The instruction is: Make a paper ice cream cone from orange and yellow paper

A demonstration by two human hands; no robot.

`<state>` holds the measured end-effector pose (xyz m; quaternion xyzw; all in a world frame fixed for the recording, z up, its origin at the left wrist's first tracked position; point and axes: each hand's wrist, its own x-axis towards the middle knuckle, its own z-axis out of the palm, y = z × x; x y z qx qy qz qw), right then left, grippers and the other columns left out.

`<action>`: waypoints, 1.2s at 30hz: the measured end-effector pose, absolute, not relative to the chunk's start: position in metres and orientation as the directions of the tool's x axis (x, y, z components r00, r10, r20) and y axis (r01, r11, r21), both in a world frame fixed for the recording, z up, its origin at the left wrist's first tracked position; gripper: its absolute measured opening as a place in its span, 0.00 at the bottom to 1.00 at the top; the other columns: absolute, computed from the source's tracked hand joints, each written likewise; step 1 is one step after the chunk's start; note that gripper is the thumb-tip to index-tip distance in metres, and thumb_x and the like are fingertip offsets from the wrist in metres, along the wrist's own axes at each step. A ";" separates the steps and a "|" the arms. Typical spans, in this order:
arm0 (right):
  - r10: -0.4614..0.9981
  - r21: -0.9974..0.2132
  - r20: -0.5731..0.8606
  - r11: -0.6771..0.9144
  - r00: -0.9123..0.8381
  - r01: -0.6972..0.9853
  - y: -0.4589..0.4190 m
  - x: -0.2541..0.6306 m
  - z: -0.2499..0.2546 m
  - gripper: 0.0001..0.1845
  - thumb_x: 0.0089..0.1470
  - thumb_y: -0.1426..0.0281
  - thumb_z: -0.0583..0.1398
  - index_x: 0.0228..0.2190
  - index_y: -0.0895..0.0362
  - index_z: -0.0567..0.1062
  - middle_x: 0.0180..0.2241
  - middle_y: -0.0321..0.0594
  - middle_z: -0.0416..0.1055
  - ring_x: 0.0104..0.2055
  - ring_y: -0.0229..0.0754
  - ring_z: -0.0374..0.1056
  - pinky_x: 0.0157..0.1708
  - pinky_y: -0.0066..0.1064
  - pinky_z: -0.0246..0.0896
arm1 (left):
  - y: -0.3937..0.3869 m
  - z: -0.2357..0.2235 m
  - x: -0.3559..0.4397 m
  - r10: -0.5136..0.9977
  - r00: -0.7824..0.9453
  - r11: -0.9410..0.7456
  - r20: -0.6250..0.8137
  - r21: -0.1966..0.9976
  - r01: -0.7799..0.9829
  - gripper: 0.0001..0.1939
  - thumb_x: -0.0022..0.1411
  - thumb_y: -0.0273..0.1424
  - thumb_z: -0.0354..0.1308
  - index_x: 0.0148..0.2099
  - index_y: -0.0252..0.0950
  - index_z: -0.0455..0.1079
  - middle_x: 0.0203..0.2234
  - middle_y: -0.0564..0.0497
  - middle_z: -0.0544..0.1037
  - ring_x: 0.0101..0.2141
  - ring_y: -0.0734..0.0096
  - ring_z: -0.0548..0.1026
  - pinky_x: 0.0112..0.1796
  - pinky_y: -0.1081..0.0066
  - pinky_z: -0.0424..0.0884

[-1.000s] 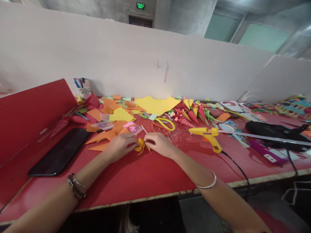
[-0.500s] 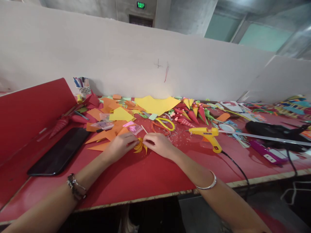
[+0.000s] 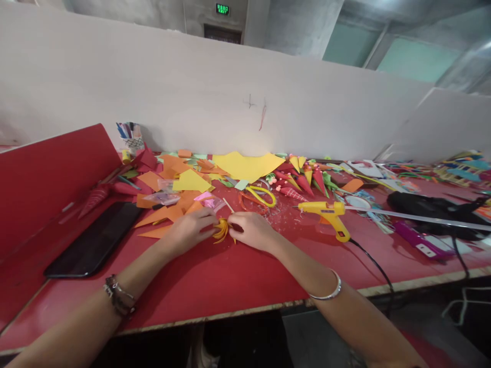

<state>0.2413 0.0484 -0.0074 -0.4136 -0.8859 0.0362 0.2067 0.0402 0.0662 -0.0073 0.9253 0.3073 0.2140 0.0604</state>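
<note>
A small orange paper flower with curled petals (image 3: 221, 230) sits on the red table (image 3: 238, 276) between my two hands. My left hand (image 3: 192, 229) pinches it from the left, fingers closed on the petals. My right hand (image 3: 251, 230) pinches it from the right, fingertips pressed together at its edge. A thin pale stick (image 3: 228, 205) lies just behind the flower.
Orange and yellow paper scraps (image 3: 184, 186) lie behind my hands. Yellow scissors (image 3: 263, 194) and a yellow glue gun (image 3: 330, 214) with its black cord are to the right. A black tablet (image 3: 95, 237) lies at left. Paper cones (image 3: 303, 179) and a pen cup (image 3: 132, 138) stand further back.
Both hands stay on the paper flower; the fingers have shifted slightly and the petals have turned a little. Nothing else has moved.
</note>
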 end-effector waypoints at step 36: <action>0.376 0.306 0.640 0.676 -0.671 0.670 0.036 0.246 0.012 0.15 0.57 0.75 0.48 0.21 0.56 0.66 0.21 0.35 0.63 0.24 0.34 0.55 0.26 0.30 0.44 | 0.058 0.001 0.037 0.401 0.574 -0.839 0.713 0.034 0.544 0.16 0.55 0.31 0.54 0.46 0.36 0.57 0.39 0.44 0.63 0.41 0.64 0.64 0.41 0.65 0.65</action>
